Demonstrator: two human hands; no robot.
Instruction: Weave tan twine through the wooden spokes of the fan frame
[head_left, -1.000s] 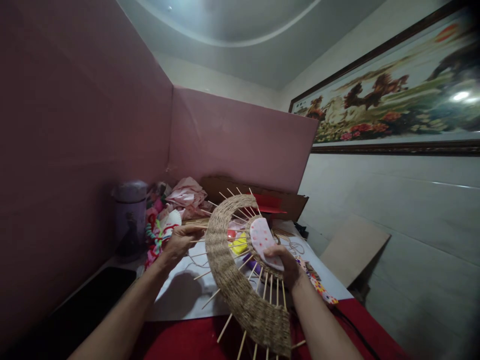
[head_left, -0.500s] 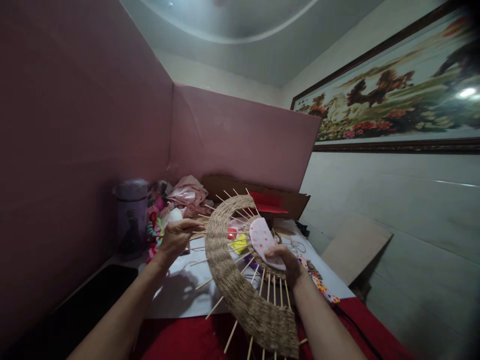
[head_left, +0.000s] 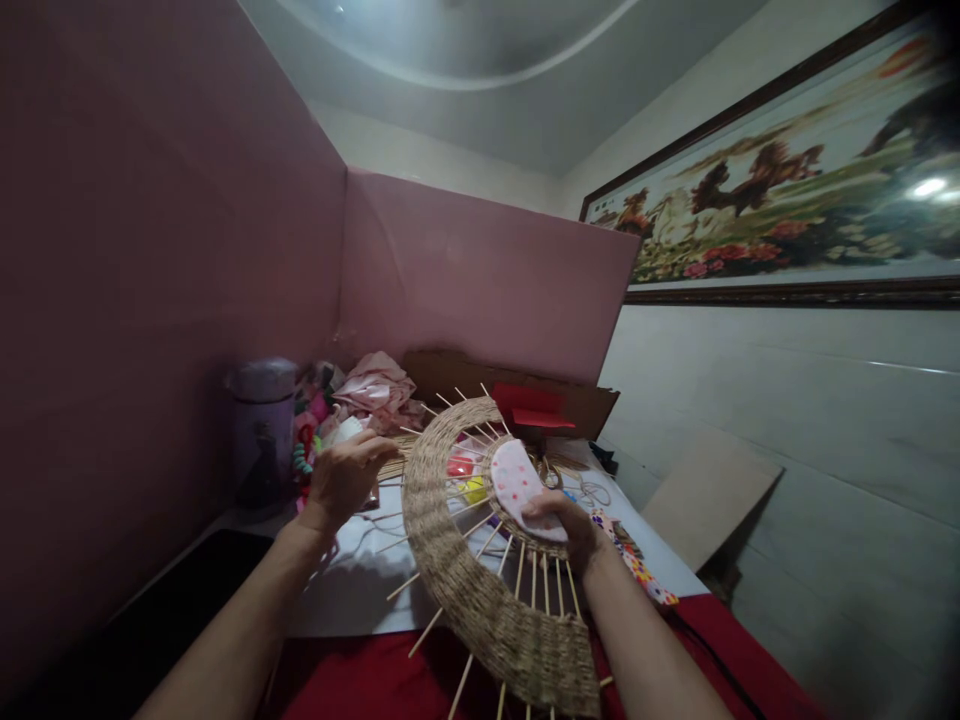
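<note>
A half-ring woven piece of brown twisted cord (head_left: 442, 540) on thin pale sticks, shaped like a fan, is held up tilted over the table. At its inner edge sits a half-round pad of white-pink cloth with red spots (head_left: 514, 480). My right hand (head_left: 574, 525) grips this pad and the narrow woven band around it, thumb on top; its other fingers are hidden behind. My left hand (head_left: 349, 475) is closed in a pinch at the outer left edge, its fingertips at the end of one thin stick. Bare stick ends stick out past the cord.
The table carries a white sheet (head_left: 345, 610) and red cloth (head_left: 337, 680). Behind stand a lilac flask (head_left: 262, 430), crumpled pink cloth (head_left: 379, 385), a cardboard piece (head_left: 592, 405) and red paper (head_left: 536, 405). Pink panels (head_left: 480, 270) enclose the back and left. A patterned strip (head_left: 637, 570) lies right.
The woven piece has shifted slightly left and tilted a little. My left hand has moved slightly left with it, while my right hand keeps its grip on the pad.
</note>
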